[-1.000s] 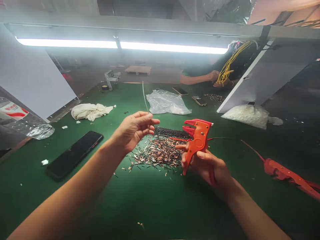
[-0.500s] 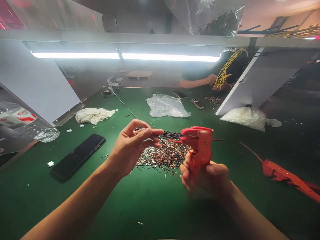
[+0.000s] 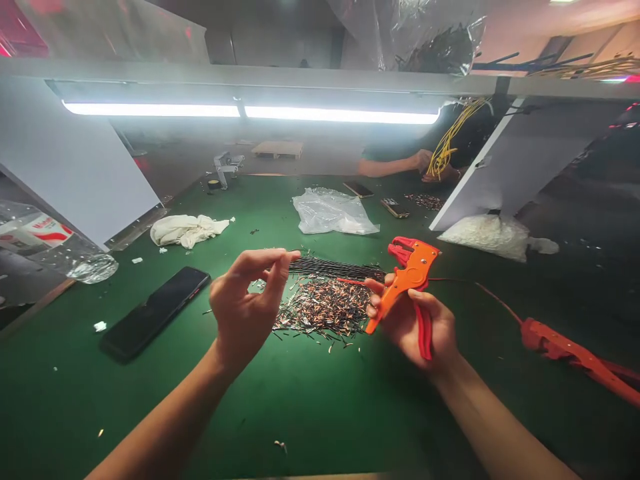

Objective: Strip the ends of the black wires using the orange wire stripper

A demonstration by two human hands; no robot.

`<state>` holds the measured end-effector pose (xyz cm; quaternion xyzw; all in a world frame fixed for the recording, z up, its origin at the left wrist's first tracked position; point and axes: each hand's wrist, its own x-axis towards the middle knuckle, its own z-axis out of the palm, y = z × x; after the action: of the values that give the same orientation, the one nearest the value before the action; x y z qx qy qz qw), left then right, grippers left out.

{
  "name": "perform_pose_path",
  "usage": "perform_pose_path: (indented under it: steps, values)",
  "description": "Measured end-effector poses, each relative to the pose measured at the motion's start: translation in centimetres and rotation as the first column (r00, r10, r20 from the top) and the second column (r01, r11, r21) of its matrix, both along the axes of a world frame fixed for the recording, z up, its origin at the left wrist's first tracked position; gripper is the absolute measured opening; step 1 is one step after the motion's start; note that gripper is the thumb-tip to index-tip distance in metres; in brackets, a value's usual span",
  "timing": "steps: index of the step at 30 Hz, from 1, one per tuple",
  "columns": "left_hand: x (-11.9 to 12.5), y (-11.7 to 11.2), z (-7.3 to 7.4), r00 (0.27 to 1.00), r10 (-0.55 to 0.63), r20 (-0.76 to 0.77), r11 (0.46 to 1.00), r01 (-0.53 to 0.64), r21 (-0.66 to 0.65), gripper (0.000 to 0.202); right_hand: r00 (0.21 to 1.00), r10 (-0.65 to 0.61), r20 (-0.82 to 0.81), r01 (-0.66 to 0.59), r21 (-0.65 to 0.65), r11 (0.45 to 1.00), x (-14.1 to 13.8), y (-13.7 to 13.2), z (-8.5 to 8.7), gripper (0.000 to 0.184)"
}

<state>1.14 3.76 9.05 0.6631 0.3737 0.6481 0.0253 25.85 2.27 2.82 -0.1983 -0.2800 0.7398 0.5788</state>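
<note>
My left hand (image 3: 247,297) is raised over the green table (image 3: 310,400), thumb and forefinger pinched together at the left end of a bundle of thin black wires (image 3: 335,269). Whether a wire is in the pinch I cannot make out. My right hand (image 3: 417,327) grips the handles of an orange-red wire stripper (image 3: 407,273), its jaws pointing up and left, apart. Between my hands lies a heap of cut wire bits with copper ends (image 3: 323,308).
A black phone (image 3: 153,313) and a white cloth (image 3: 186,229) lie at the left, beside a plastic bottle (image 3: 55,247). A clear bag (image 3: 333,212) lies behind the wires. A second red tool (image 3: 575,353) lies at the right. Across the table, another person's hands (image 3: 430,163) handle yellow wires.
The long wire that stuck up from my left hand no longer shows there. The stripper's jaws were shut half a second ago and now stand apart, with my right hand a little higher.
</note>
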Motion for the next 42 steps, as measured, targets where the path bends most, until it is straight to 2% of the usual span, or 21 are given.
perform_pose_path:
  steps: [1, 3, 6, 9, 13, 15, 17, 19, 21, 23, 25, 26, 28, 30, 32, 33, 35, 37, 38, 40, 42]
  values:
    - [0.0, 0.2, -0.1, 0.988, 0.098, -0.119, 0.991, -0.086, 0.104, 0.013, 1.000, -0.007, 0.006, 0.007, 0.006, 1.000, -0.1, 0.1, -0.1, 0.022]
    - [0.1, 0.6, -0.4, 0.932, 0.217, -0.291, 0.954, -0.140, 0.265, 0.016, 1.000, -0.003, 0.021, 0.003, 0.023, 1.000, -0.2, 0.2, -0.1, 0.021]
    - [0.5, 1.0, -0.7, 0.849, 0.280, -0.448, 0.919, -0.101, 0.382, 0.020, 0.997, 0.061, 0.054, -0.064, 0.046, 0.997, -0.6, -0.2, 0.2, 0.023]
    - [1.1, 1.4, -1.0, 0.718, 0.340, -0.607, 0.895, -0.048, 0.444, 0.021, 0.983, 0.161, 0.088, -0.166, 0.056, 0.985, -1.0, -0.9, 0.6, 0.030]
    - [1.3, 2.7, -1.2, 0.533, 0.271, -0.802, 0.933, 0.059, 0.354, 0.029, 0.960, 0.262, 0.101, -0.269, 0.059, 0.961, -1.2, -1.5, 0.7, 0.039]
    - [1.0, 3.5, -1.3, 0.476, 0.200, -0.857, 0.958, 0.090, 0.273, 0.030, 0.949, 0.301, 0.094, -0.308, 0.063, 0.949, -1.3, -1.5, 0.5, 0.042]
    - [0.8, 4.0, -1.4, 0.460, 0.118, -0.880, 0.978, 0.099, 0.183, 0.029, 0.942, 0.325, 0.087, -0.331, 0.070, 0.941, -1.4, -1.4, 0.4, 0.042]
    - [0.8, 4.2, -1.6, 0.490, 0.031, -0.871, 0.994, 0.077, 0.078, 0.029, 0.937, 0.338, 0.087, -0.344, 0.074, 0.936, -1.5, -1.4, 0.2, 0.040]
    - [1.0, 3.9, -1.8, 0.568, -0.043, -0.822, 0.999, 0.019, -0.039, 0.027, 0.934, 0.346, 0.095, -0.353, 0.078, 0.932, -1.6, -1.4, 0.0, 0.039]
    - [1.2, 2.9, -2.0, 0.676, -0.095, -0.731, 0.983, -0.053, -0.177, 0.022, 0.932, 0.347, 0.104, -0.356, 0.086, 0.931, -1.7, -1.4, -0.1, 0.039]
    - [1.4, 1.6, -2.3, 0.779, -0.154, -0.608, 0.932, -0.090, -0.351, 0.022, 0.933, 0.341, 0.114, -0.352, 0.097, 0.931, -1.7, -1.4, -0.1, 0.039]
    - [1.5, 0.9, -2.4, 0.815, -0.210, -0.541, 0.887, -0.074, -0.455, 0.026, 0.933, 0.340, 0.120, -0.353, 0.102, 0.930, -1.8, -1.4, -0.2, 0.039]
    - [1.8, -0.1, -2.7, 0.858, -0.365, -0.362, 0.738, 0.029, -0.675, 0.043, 0.928, 0.348, 0.135, -0.362, 0.106, 0.926, -1.9, -1.4, -0.2, 0.039]
    - [2.1, -0.5, -3.1, 0.870, -0.475, -0.133, 0.539, 0.169, -0.825, 0.052, 0.917, 0.370, 0.147, -0.386, 0.105, 0.916, -2.0, -1.4, -0.3, 0.040]
    - [2.5, -0.4, -3.6, 0.864, -0.495, 0.093, 0.359, 0.301, -0.884, 0.052, 0.902, 0.403, 0.156, -0.420, 0.096, 0.902, -2.3, -1.5, -0.4, 0.042]
    - [2.7, -0.2, -3.8, 0.857, -0.479, 0.192, 0.288, 0.360, -0.888, 0.048, 0.892, 0.423, 0.161, -0.440, 0.090, 0.894, -2.4, -1.5, -0.5, 0.043]
    - [3.0, 0.3, -4.3, 0.832, -0.423, 0.359, 0.189, 0.468, -0.863, 0.038, 0.872, 0.460, 0.170, -0.476, 0.073, 0.876, -2.6, -1.5, -0.6, 0.048]
    - [2.9, 0.7, -4.4, 0.801, -0.353, 0.483, 0.149, 0.558, -0.816, 0.031, 0.861, 0.480, 0.167, -0.494, 0.054, 0.868, -2.7, -1.6, -0.6, 0.051]
    - [2.7, 0.9, -4.2, 0.788, -0.313, 0.531, 0.154, 0.594, -0.790, 0.029, 0.863, 0.480, 0.158, -0.492, 0.045, 0.870, -2.7, -1.6, -0.5, 0.051]
    - [2.1, 1.2, -3.6, 0.765, -0.234, 0.600, 0.213, 0.643, -0.736, 0.027, 0.880, 0.458, 0.126, -0.464, 0.024, 0.885, -2.6, -1.6, -0.4, 0.046]
    - [1.2, 1.2, -2.8, 0.746, -0.162, 0.646, 0.316, 0.660, -0.682, 0.025, 0.909, 0.410, 0.078, -0.411, 0.001, 0.912, -2.5, -1.5, -0.2, 0.040]
